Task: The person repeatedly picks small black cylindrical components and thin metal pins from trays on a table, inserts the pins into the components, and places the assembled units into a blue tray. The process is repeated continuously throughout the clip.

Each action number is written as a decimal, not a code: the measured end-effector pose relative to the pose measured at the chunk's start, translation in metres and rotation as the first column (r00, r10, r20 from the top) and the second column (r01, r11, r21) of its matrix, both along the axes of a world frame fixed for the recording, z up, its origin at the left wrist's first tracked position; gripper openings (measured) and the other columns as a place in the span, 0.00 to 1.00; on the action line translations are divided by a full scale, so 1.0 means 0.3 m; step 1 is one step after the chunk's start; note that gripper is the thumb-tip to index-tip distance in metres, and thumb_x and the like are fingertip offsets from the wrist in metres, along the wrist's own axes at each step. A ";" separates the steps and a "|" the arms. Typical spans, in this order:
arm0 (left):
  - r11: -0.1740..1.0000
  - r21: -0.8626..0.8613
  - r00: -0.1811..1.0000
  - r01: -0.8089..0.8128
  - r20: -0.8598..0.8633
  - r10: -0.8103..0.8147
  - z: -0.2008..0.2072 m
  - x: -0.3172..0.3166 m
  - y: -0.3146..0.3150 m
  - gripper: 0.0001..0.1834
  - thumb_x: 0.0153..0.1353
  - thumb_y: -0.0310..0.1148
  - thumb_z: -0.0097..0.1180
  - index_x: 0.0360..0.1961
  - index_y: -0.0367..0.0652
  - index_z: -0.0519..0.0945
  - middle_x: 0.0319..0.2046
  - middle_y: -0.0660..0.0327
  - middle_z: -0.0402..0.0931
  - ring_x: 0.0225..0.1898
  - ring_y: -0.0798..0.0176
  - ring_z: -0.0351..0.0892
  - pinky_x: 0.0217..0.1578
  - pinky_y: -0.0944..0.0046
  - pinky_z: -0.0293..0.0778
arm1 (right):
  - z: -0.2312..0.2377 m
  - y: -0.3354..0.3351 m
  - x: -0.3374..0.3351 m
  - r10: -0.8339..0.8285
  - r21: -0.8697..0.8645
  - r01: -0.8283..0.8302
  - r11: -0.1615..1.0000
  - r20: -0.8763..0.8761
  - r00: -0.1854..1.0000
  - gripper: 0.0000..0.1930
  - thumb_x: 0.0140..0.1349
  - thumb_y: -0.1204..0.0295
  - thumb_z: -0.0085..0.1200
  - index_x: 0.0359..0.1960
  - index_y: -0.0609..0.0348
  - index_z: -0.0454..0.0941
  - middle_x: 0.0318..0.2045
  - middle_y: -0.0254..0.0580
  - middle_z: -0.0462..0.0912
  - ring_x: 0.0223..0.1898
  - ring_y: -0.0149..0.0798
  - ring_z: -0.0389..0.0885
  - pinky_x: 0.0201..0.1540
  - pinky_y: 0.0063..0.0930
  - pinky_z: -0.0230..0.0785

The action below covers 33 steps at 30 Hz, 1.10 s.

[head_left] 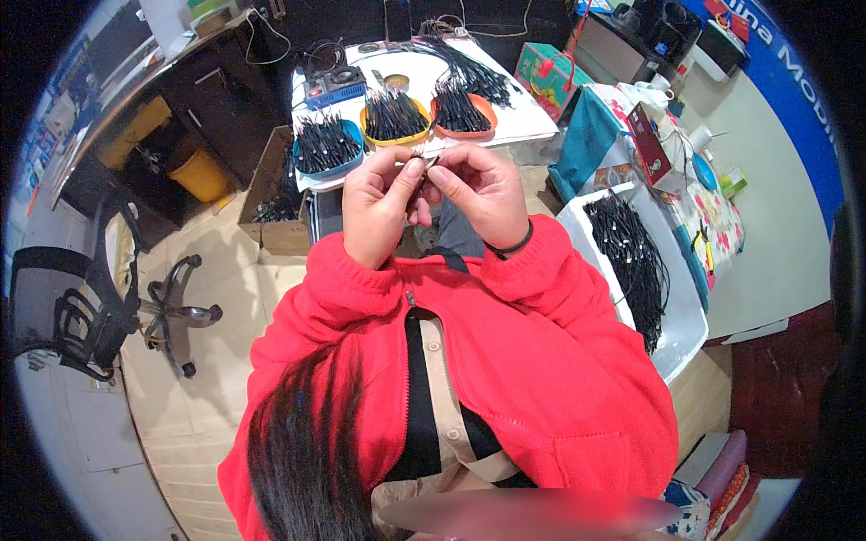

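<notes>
Raised in front of my chest, my left hand (381,200) and my right hand (487,194) meet fingertip to fingertip. Both thumbs and forefingers are closed in a pinch on a small, thin black cable (431,166), whose length is mostly hidden by the fingers. Just beyond my hands stand three trays packed with short black cables with pale tips: a blue tray (336,170) at the left, a yellow tray (397,141) in the middle and an orange tray (467,134) at the right.
More black cables (469,72) lie bundled on the white table (523,126). A blue device (334,88) stands at its left. At my right, a white bin (690,316) holds many black cables; yellow-handled pliers (709,252) lie nearby. A cardboard box (281,236) and a wheeled chair (176,311) are leftward.
</notes>
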State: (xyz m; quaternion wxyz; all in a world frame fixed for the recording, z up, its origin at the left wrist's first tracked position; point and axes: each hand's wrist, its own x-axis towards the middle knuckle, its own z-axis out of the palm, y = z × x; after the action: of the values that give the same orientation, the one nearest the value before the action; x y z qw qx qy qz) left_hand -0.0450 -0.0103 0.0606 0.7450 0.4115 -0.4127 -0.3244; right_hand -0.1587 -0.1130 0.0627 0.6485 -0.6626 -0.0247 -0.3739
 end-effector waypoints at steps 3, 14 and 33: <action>0.999 0.013 0.998 -0.050 0.048 0.049 0.000 -0.006 -0.001 0.07 0.64 0.26 0.49 0.38 0.34 0.77 0.21 0.63 0.76 0.17 0.79 0.67 0.16 0.79 0.60 | -0.004 -0.008 0.004 -0.052 0.011 0.052 0.999 -0.006 0.999 0.07 0.60 0.77 0.56 0.38 0.66 0.75 0.29 0.36 0.80 0.29 0.25 0.78 0.32 0.18 0.70; 0.996 0.087 0.999 0.037 -0.025 -0.035 -0.024 -0.004 -0.012 0.09 0.64 0.27 0.51 0.39 0.33 0.79 0.26 0.59 0.80 0.18 0.77 0.69 0.19 0.78 0.65 | -0.001 -0.042 -0.010 -0.207 -0.166 0.201 0.965 -0.014 0.978 0.05 0.59 0.78 0.57 0.36 0.66 0.77 0.31 0.37 0.81 0.32 0.25 0.78 0.36 0.18 0.71; 0.990 0.016 0.988 0.142 -0.056 -0.141 -0.047 -0.009 -0.006 0.08 0.62 0.24 0.52 0.40 0.33 0.80 0.28 0.57 0.81 0.22 0.73 0.73 0.23 0.76 0.68 | -0.064 -0.074 -0.010 0.498 0.593 -0.503 0.629 0.189 0.846 0.06 0.65 0.72 0.48 0.39 0.60 0.70 0.32 0.40 0.77 0.31 0.33 0.77 0.36 0.35 0.75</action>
State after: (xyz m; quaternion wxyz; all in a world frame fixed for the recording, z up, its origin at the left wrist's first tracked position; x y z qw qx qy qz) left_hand -0.0477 -0.0121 0.0466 0.7271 0.3795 -0.4169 -0.3917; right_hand -0.1616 -0.1352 0.0434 0.9072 -0.3762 -0.0852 -0.1682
